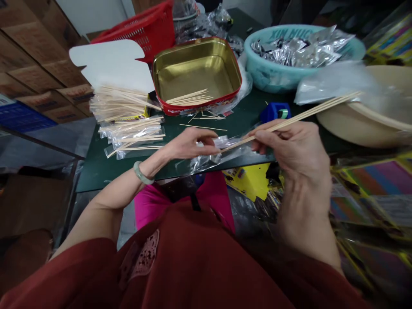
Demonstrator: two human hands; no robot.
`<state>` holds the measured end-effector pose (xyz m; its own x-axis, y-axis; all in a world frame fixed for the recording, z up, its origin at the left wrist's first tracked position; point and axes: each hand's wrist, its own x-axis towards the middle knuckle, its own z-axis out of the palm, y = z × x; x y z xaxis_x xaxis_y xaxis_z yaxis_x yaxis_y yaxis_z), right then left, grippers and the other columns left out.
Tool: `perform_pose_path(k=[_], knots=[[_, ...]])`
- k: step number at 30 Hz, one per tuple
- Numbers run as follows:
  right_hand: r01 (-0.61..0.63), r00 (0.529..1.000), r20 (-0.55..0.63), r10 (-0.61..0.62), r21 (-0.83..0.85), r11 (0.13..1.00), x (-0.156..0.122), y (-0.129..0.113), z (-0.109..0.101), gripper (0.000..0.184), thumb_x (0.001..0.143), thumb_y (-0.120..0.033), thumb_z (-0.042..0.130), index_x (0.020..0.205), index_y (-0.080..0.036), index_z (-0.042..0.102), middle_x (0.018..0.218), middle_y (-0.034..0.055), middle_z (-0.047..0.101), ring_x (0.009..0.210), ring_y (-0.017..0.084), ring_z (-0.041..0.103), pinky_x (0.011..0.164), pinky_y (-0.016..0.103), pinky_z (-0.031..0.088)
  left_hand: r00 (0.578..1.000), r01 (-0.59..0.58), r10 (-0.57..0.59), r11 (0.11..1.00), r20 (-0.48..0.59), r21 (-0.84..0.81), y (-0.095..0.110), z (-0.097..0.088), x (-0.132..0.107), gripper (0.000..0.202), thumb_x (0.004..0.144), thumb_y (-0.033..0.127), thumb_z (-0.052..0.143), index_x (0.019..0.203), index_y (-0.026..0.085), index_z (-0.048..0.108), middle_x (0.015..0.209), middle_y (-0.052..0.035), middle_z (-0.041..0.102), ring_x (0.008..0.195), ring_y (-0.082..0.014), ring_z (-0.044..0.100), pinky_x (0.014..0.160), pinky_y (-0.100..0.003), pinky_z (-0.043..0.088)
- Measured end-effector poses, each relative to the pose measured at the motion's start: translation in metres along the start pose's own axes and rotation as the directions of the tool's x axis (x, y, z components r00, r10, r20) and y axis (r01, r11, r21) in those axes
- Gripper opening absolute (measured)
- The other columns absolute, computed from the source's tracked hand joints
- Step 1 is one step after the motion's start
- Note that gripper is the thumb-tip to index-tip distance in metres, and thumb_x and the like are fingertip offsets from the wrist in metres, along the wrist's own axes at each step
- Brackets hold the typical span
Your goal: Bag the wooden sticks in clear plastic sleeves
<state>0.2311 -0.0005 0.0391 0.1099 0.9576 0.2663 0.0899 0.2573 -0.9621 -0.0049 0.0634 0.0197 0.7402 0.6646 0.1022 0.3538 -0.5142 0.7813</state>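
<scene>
My right hand (289, 141) grips a few thin wooden sticks (318, 109) that slant down to the left. Their lower ends reach a clear plastic bag (209, 161) near the table's front edge. My left hand (196, 143) is closed at that bag, its thumb and fingers around the bag's opening by the stick tips. Whether the tips are inside the bag I cannot tell. Beyond the hands, a red tin with a gold inside (196, 60) has loose sticks in it. Bagged sticks (135, 133) lie piled to the left, partly against a white box flap (111, 64).
A blue tape dispenser (273, 112) sits behind my right hand. Further back stand a turquoise basin (270, 71) of silvery packets and a red basket (141, 30). A beige bowl (347, 124) is at the right. Cardboard boxes (41, 51) are stacked at the left.
</scene>
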Motion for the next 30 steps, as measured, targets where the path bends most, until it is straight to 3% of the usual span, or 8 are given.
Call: perform_pose_path(k=[3, 7, 10, 13, 18, 23, 27, 30], knots=[[0.005, 0.992, 0.128, -0.011, 0.045, 0.999, 0.002, 0.006, 0.022, 0.013, 0.068, -0.028, 0.075, 0.065, -0.017, 0.069, 0.054, -0.0009, 0.064, 0.043, 0.008, 0.053, 0.038, 0.021, 0.037, 0.986, 0.088, -0.052, 0.97, 0.158, -0.227, 0.016, 0.007, -0.007, 0.028, 0.083, 0.037, 0.065, 0.09, 0.01, 0.071, 0.075, -0.0039, 0.07, 0.068, -0.0123, 0.063, 0.061, -0.024, 0.048], [-0.043, 0.978, 0.204, 0.04, 0.013, 0.999, 0.007, 0.015, 0.034, 0.021, 0.07, -0.037, 0.075, 0.073, -0.018, 0.068, 0.056, -0.0011, 0.064, 0.045, 0.01, 0.055, 0.04, 0.022, 0.041, 0.981, 0.192, -0.169, 0.874, 0.091, -0.446, 0.004, 0.014, -0.022, 0.025, 0.08, 0.033, 0.069, 0.091, 0.01, 0.072, 0.075, -0.0061, 0.071, 0.057, -0.0097, 0.061, 0.053, -0.022, 0.046], [0.03, 1.0, 0.001, -0.03, -0.006, 1.0, 0.016, 0.017, 0.032, 0.034, 0.072, -0.035, 0.075, 0.101, -0.021, 0.065, 0.08, 0.0022, 0.073, 0.058, 0.013, 0.063, 0.046, 0.023, 0.048, 0.97, 0.224, -0.24, 0.814, 0.042, -0.536, -0.003, 0.02, -0.032, 0.024, 0.076, 0.03, 0.073, 0.09, 0.01, 0.071, 0.073, -0.0048, 0.071, 0.055, -0.0079, 0.059, 0.052, -0.021, 0.046], [0.252, 0.927, -0.26, -0.27, -0.1, 0.963, 0.027, 0.015, 0.029, 0.035, 0.079, -0.03, 0.071, 0.112, -0.025, 0.06, 0.101, 0.005, 0.073, 0.072, 0.014, 0.068, 0.056, 0.026, 0.054, 0.956, 0.24, -0.293, 0.765, 0.01, -0.598, 0.0, 0.026, -0.039, 0.023, 0.072, 0.027, 0.076, 0.087, 0.01, 0.072, 0.07, -0.0033, 0.07, 0.054, -0.007, 0.058, 0.051, -0.019, 0.045], [0.417, 0.863, -0.16, -0.478, -0.308, 0.855, 0.02, 0.02, 0.045, 0.018, 0.092, -0.031, 0.055, 0.096, -0.02, 0.069, 0.092, 0.0057, 0.074, 0.07, 0.015, 0.069, 0.06, 0.028, 0.057, 0.954, 0.235, -0.3, 0.717, 0.014, -0.656, 0.007, 0.029, -0.041, 0.022, 0.066, 0.026, 0.08, 0.077, 0.01, 0.07, 0.066, -0.0015, 0.069, 0.054, -0.0067, 0.059, 0.051, -0.017, 0.045], [0.471, 0.879, 0.13, -0.458, -0.377, 0.797, -0.017, 0.039, 0.077, 0.022, 0.093, -0.028, 0.05, 0.1, -0.021, 0.07, 0.105, 0.0069, 0.074, 0.097, 0.02, 0.07, 0.086, 0.037, 0.057, 0.944, 0.147, -0.317, 0.651, -0.091, -0.744, 0.001, 0.032, -0.038, 0.032, 0.059, 0.033, 0.085, 0.076, 0.011, 0.069, 0.067, -0.0006, 0.069, 0.056, -0.0089, 0.062, 0.056, -0.021, 0.053], [0.286, 0.958, 0.034, -0.285, -0.214, 0.934, -0.023, 0.051, 0.082, 0.052, 0.081, -0.033, 0.067, 0.131, -0.023, 0.053, 0.118, 0.0098, 0.068, 0.083, 0.018, 0.07, 0.063, 0.03, 0.058, 0.922, 0.096, -0.348, 0.629, -0.168, -0.772, -0.003, 0.035, -0.04, 0.039, 0.057, 0.036, 0.087, 0.084, 0.012, 0.071, 0.07, -0.0005, 0.07, 0.058, -0.0104, 0.064, 0.06, -0.025, 0.058], [0.111, 0.994, 0.022, -0.11, -0.047, 0.993, -0.016, 0.051, 0.078, 0.048, 0.076, -0.031, 0.071, 0.121, -0.021, 0.056, 0.085, 0.0013, 0.071, 0.065, 0.014, 0.065, 0.051, 0.024, 0.052, 0.934, 0.097, -0.32, 0.656, -0.159, -0.748, -0.002, 0.036, -0.043, 0.036, 0.059, 0.033, 0.086, 0.086, 0.012, 0.072, 0.07, -0.001, 0.07, 0.058, -0.0105, 0.065, 0.059, -0.024, 0.057]])
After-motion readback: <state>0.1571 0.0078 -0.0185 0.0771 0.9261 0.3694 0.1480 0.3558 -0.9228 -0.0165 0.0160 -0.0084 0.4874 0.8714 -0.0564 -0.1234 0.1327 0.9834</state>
